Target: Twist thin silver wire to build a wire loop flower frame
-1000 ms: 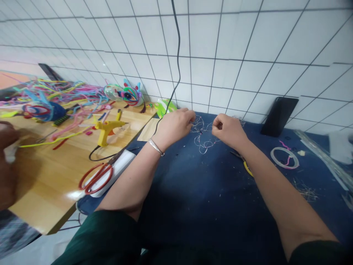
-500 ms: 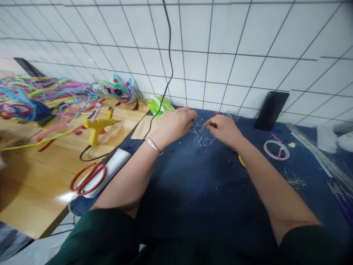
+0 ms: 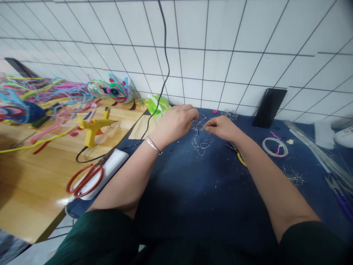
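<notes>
Middle of the frame, there's the looped wire [image 3: 203, 143]: right hand [image 3: 220, 128] pinching it, left hand [image 3: 179, 123] curled at its left edge, grip unclear; yellow-handled pliers [image 3: 241, 159] lie right of centre.

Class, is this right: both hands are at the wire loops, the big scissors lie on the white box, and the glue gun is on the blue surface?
One slip: the glue gun is on the wooden table, not the blue surface, as the head view shows. The left hand and right hand are at the wire loops, and the big scissors lie on the white box.
</notes>
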A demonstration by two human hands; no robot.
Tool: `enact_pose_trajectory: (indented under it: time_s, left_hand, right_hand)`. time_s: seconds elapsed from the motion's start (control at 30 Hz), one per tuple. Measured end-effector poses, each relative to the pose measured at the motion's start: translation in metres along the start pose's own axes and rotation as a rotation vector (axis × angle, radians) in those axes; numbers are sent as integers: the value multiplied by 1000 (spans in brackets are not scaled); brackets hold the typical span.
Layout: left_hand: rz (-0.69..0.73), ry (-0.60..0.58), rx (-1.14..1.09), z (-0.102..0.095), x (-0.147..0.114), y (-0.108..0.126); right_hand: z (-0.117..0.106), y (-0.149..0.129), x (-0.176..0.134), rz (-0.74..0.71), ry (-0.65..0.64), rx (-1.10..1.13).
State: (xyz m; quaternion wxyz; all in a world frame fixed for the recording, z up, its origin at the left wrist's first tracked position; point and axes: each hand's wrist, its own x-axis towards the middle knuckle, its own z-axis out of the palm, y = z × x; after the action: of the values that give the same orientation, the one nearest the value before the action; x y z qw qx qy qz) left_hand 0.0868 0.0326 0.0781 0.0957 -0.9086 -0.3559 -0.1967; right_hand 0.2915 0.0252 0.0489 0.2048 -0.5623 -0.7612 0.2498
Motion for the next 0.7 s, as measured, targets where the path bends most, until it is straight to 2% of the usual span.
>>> enact_pose_trajectory:
  time_s: [0.13, 0.33, 0.7]
  left_hand:
    - [60, -44, -8, 5, 1, -2]
    - [24, -63, 18, 6, 0, -5]
    - [-22, -103, 50, 9, -1, -10]
  right_hand:
    - [-1, -2, -1, -3, -4, -26]
    - [-2, 0, -3, 11, 90, 57]
    - [-3, -3, -3, -64, 25, -50]
